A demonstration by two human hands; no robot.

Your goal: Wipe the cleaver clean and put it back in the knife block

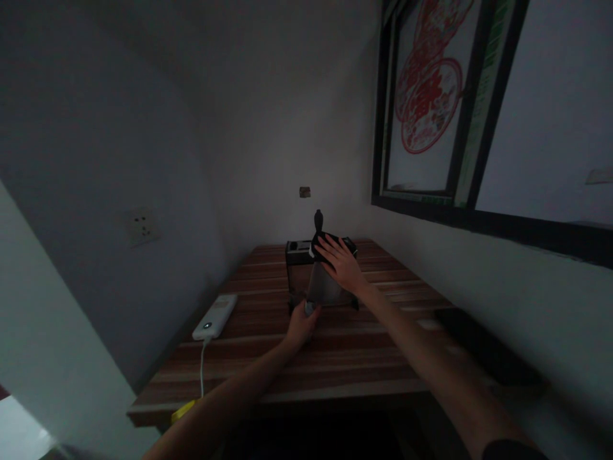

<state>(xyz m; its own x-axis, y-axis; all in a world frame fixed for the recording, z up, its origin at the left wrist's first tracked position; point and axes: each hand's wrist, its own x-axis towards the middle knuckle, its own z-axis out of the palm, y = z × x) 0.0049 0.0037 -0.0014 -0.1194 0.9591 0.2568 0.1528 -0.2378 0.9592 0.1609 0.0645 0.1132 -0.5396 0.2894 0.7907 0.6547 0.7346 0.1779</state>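
In the head view, a pale, translucent container [325,287] with a black top [318,241] stands tilted on the table. A dark, rounded knob or handle [318,220] sticks up from that top. My right hand [341,260] lies across the black top, its fingers stretched out. Lower down, my left hand [302,322] is closed around the container's bottom end, by a small grey part. Right behind is a box-like black-framed appliance [297,255] with a see-through front. It is dim, and I cannot make out the exact kind of either thing.
On the striped wooden table [268,370], a white power bank [215,316] with a cable lies at left, near a yellow object [183,410]. A long black object [483,345] lies along the right wall. A wall socket [142,225] is at left, a window [426,96] at right.
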